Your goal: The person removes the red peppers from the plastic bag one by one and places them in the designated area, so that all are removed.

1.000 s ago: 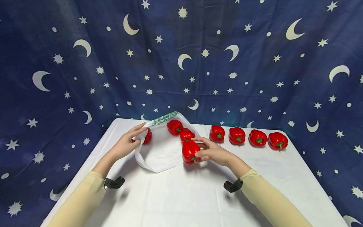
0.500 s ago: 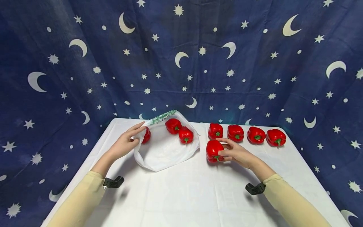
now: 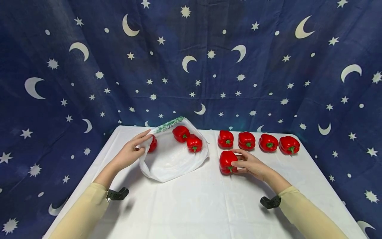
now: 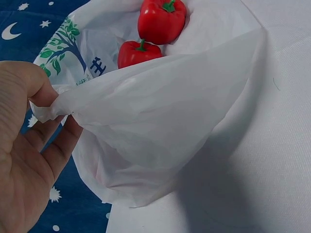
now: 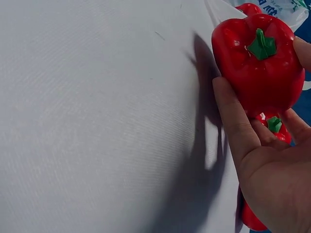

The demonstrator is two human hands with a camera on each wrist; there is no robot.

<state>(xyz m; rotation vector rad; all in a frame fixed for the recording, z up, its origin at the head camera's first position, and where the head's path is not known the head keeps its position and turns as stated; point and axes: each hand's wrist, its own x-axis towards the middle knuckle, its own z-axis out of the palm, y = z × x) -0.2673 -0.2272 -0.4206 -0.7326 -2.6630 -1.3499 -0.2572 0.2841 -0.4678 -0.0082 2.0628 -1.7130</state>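
Observation:
My left hand [image 3: 128, 154] pinches the rim of a white plastic bag [image 3: 173, 162] with a green tree print, thumb over fingers, holding its mouth wide. Inside lie two red bell peppers, one farther back [image 3: 180, 133] and one nearer the right side [image 3: 194, 144]. A third bell pepper [image 3: 153, 144] shows at the left, partly hidden by the bag's edge. My right hand [image 3: 253, 166] grips another red bell pepper [image 5: 257, 73] between thumb and fingers, green stem facing me. That pepper is right of the bag, apart from it; I cannot tell whether it touches the table.
Several more red bell peppers stand in a row at the back right of the white-covered table [image 3: 191, 212], the leftmost [image 3: 225, 139] just behind the held one and the rightmost [image 3: 288, 145] near the table's corner. A blue curtain [image 3: 191, 66] with moons and stars surrounds the table.
My right hand has carried its bell pepper rightward, from the bag's right edge to the front of the row, and has barely moved since half a second ago. The left hand keeps its hold.

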